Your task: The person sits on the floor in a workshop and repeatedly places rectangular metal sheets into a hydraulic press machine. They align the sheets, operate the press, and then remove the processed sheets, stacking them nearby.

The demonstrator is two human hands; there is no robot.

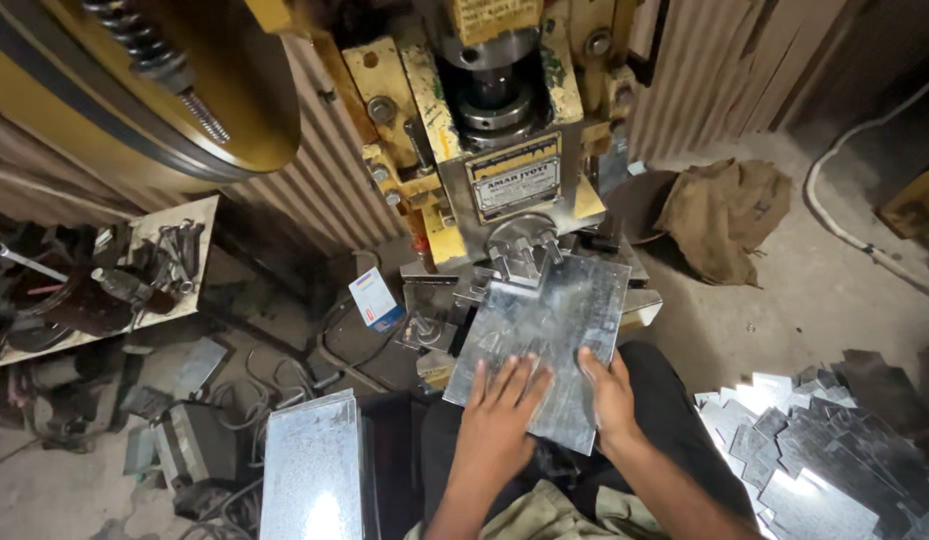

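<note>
A flat galvanised metal sheet (555,320) lies tilted in front of me, its far edge under the die of a yellow press machine (500,130). My left hand (505,405) rests flat on the sheet's near left part, fingers spread. My right hand (610,395) grips the sheet's near right edge, thumb on top.
A stack of similar sheets (313,470) stands at the lower left. A heap of cut metal pieces (825,450) lies on the floor at right. A brown sack (725,215) sits beyond the press. A board with tools (105,280) is at left, and a small box (375,298) near the press.
</note>
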